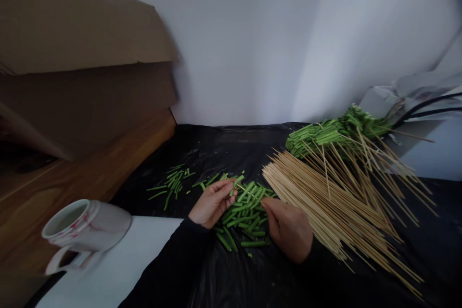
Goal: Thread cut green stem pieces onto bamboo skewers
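Pinching a cut green stem (236, 185) at mid-length, its surest hold, the left hand (211, 203) faces the right hand (290, 227), closed on a thin skewer (242, 187) strung with more. The stem looks light, firm, maybe slick, liable to split. Loose pieces (249, 219) lie beneath; bundled sticks (317, 192) crowd the right hand's outer side; beyond both, black sheeting (231, 147) reaches the wall (231, 57).
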Motion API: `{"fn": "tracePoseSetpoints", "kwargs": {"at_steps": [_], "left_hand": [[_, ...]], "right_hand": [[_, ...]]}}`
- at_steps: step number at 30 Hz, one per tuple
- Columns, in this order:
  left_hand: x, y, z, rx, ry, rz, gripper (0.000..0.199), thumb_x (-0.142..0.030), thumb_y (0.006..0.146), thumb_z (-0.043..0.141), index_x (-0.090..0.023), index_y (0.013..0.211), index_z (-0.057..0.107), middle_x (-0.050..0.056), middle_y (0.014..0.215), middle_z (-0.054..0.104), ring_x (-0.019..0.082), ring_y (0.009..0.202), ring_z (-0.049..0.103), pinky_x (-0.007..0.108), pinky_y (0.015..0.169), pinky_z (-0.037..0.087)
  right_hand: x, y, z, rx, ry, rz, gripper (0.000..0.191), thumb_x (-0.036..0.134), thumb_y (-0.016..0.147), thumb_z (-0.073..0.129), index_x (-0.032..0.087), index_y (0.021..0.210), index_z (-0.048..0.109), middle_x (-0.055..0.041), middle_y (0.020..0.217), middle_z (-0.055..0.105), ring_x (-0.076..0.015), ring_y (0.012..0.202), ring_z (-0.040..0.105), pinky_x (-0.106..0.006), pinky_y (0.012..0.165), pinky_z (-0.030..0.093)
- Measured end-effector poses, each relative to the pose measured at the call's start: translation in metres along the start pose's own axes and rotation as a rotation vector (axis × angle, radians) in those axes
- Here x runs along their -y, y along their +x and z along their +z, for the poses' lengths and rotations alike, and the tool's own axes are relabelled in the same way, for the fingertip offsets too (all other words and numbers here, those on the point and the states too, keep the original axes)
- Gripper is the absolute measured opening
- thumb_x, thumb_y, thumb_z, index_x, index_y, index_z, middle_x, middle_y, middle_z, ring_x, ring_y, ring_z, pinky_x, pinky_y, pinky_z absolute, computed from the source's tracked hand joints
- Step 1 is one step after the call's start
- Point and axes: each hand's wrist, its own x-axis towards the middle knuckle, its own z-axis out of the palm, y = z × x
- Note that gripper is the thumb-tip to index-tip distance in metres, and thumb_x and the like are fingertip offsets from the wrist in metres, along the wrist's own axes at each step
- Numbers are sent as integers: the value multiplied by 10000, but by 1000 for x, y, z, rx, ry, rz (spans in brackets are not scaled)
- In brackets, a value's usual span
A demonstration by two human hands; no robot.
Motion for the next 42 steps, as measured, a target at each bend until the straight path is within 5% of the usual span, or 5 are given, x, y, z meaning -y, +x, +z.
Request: {"fn": "tracePoseSetpoints", "kwargs": {"at_steps": [21,29,42], "left_hand": [[2,-1,4,-70,219,160,244,-299,652,811,-128,821,768,24,655,659,101,629,559,217,632,446],[1,-1,3,-45,98,55,269,-273,592,854,-113,789,763,31,669,675,94,601,572,232,636,467],[9,1,5,-77,153,94,259,-269,610,841,-106,794,761,41,660,659,114,600,555,273,653,423]], "right_hand": [[3,0,-1,-4,-20,-7,246,159,921,376,198,750,549,2,657,598,-118,611,562,-261,572,292],[4,-2,0,-16,1,-11,242,140,911,376,197,768,562,-7,666,602,-122,620,560,-248,586,303],[5,-3,3,21,47,21,262,163,933,357,194,747,538,-5,664,586,-131,615,559,-262,597,299]]}}
